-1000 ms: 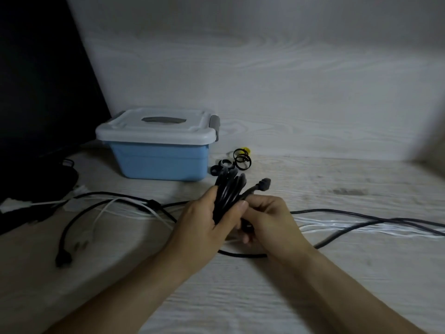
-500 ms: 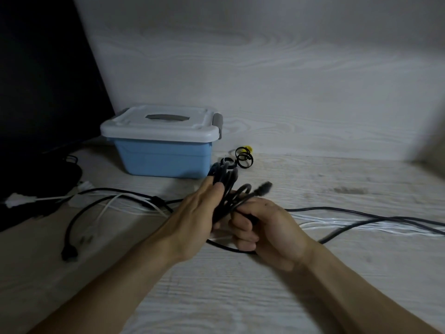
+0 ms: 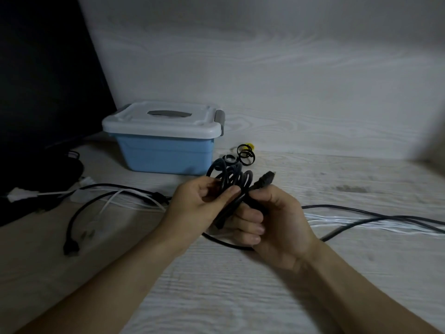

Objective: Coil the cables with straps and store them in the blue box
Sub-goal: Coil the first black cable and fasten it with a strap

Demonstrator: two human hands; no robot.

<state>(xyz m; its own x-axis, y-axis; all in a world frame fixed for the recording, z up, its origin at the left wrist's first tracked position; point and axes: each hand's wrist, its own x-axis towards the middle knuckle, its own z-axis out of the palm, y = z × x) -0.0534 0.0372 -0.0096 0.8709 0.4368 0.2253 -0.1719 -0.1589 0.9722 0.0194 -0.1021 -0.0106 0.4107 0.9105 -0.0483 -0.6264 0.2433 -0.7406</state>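
Observation:
A black cable coil (image 3: 231, 178) is held upright above the table between both hands. My left hand (image 3: 199, 208) grips the loops from the left, thumb across them. My right hand (image 3: 272, 220) curls round the lower part of the coil, with the black plug end (image 3: 266, 180) sticking up past its fingers. The cable's tail runs off to the right along the table. The blue box (image 3: 166, 154) with its white lid closed stands behind the hands. Rolled black straps (image 3: 244, 155) lie beside the box.
Loose black and white cables (image 3: 115, 196) lie on the table to the left, one ending in a black plug (image 3: 71, 247). More white and black cables (image 3: 375, 219) stretch to the right. A dark screen (image 3: 48, 80) stands at the far left.
The coil has spread from a tight bundle into looser loops. My left hand has shifted its grip on the loops, and my right hand has closed further round the lower part.

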